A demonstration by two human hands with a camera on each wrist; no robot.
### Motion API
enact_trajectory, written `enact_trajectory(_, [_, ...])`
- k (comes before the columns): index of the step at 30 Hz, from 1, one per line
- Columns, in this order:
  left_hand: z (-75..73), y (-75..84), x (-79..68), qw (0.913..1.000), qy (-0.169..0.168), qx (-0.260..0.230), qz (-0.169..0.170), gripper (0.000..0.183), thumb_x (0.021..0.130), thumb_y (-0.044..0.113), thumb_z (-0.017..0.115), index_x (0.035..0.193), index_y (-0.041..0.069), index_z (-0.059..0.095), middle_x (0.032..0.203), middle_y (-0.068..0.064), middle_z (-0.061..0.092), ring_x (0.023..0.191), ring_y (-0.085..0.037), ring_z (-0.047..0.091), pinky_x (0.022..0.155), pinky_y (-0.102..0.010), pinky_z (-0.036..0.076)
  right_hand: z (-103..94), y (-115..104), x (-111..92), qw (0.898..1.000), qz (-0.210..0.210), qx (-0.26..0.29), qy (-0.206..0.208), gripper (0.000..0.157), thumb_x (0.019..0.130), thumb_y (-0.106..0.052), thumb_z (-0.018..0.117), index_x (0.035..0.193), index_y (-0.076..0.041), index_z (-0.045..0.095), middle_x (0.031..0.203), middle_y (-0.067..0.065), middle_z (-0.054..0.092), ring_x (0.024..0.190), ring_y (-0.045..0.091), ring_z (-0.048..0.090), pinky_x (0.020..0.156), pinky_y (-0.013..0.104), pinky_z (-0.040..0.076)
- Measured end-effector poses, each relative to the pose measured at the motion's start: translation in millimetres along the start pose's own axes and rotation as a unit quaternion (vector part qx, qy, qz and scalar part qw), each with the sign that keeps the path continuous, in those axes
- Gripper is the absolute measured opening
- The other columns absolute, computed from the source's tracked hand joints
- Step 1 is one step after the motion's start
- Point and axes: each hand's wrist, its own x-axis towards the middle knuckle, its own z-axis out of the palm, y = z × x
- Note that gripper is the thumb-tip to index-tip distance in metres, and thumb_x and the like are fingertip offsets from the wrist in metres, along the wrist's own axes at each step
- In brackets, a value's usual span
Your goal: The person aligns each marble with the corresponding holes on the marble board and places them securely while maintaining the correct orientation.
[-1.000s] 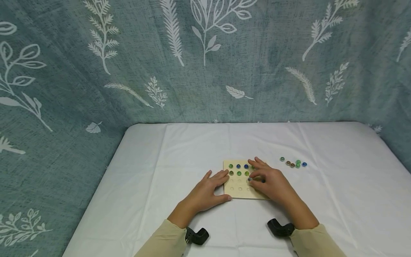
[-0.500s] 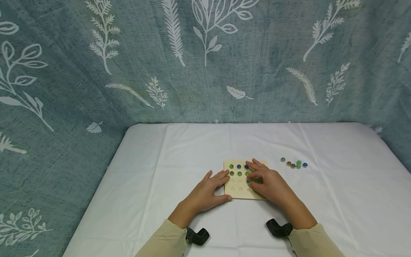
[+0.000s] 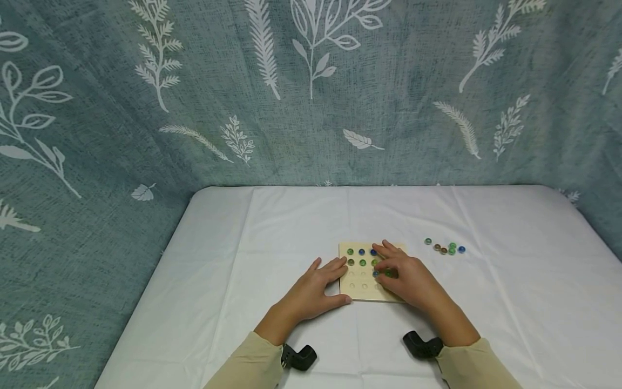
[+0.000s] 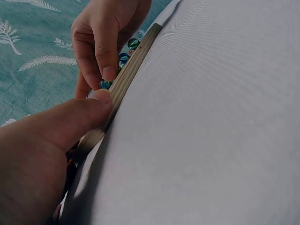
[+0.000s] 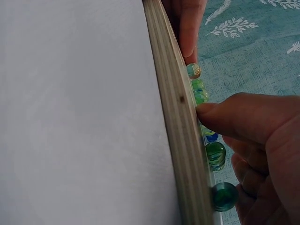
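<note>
Right of lower centre, the nearer right hand (image 3: 409, 275) pinched a blue marble (image 3: 376, 274) to its left (the left hand (image 3: 315, 289) spread, touching the board (image 3: 358, 294)).

Pale wooden board (image 3: 358, 279) lying flat between left hand (image 3: 315, 290) and right hand (image 3: 412, 278), green and blue glass marbles (image 3: 362, 263) seated in its far rows, bluish marble (image 3: 376, 274) pinched by the right hand, loose marbles (image 3: 444, 251) beyond it.

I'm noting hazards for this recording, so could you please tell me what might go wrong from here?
The blue marble the right hand pinches could slip away. That hand is also close to the marbles on the board, so it might knock one loose. The loose marbles on the white cloth could roll if bumped.
</note>
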Motion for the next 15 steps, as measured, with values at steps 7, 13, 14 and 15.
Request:
enact_trajectory(7, [0.0,0.0,-0.4,1.0000,0.005,0.003,0.003,0.071,0.090,0.051,0.067,0.148,0.014,0.047,0.159,0.008,0.033,0.147,-0.008,0.028,0.127,-0.041,0.013,1.9,1.7,-0.5,1.000,-0.008,-0.003,0.010,0.019,0.085,-0.011,0.075,0.105,-0.008,0.076,0.150,0.010,0.048,0.145,0.035,0.033,0.114,0.059,0.034])
enact_trajectory(13, [-0.1,0.3,-0.8,1.0000,0.003,0.002,0.002,0.071,0.090,0.050,0.067,0.148,0.014,0.047,0.159,0.007,0.033,0.147,-0.008,0.028,0.127,-0.042,0.013,-1.4,5.3,-2.1,1.000,0.002,0.011,0.012,0.029,0.087,-0.016,0.075,0.114,-0.008,0.073,0.152,0.005,0.046,0.146,0.032,0.032,0.115,0.057,0.034])
enact_trajectory(14, [-0.2,0.4,-0.6,1.0000,0.003,0.002,0.002,0.071,0.090,0.050,0.067,0.148,0.014,0.047,0.159,0.007,0.033,0.147,-0.008,0.027,0.127,-0.042,0.013,-2.6,6.0,-2.7,1.000,0.001,0.016,0.015,0.030,0.087,-0.016,0.075,0.116,-0.008,0.073,0.152,0.005,0.047,0.146,0.032,0.032,0.114,0.056,0.035])
enact_trajectory(15, [-0.2,0.4,-0.4,1.0000,0.002,0.002,0.001,0.071,0.090,0.050,0.067,0.148,0.014,0.047,0.159,0.007,0.033,0.147,-0.008,0.027,0.127,-0.041,0.012,-3.8,7.2,-3.3,1.000,-0.002,0.019,0.019,0.031,0.086,-0.016,0.075,0.116,-0.008,0.072,0.151,0.005,0.047,0.146,0.031,0.032,0.113,0.055,0.037])
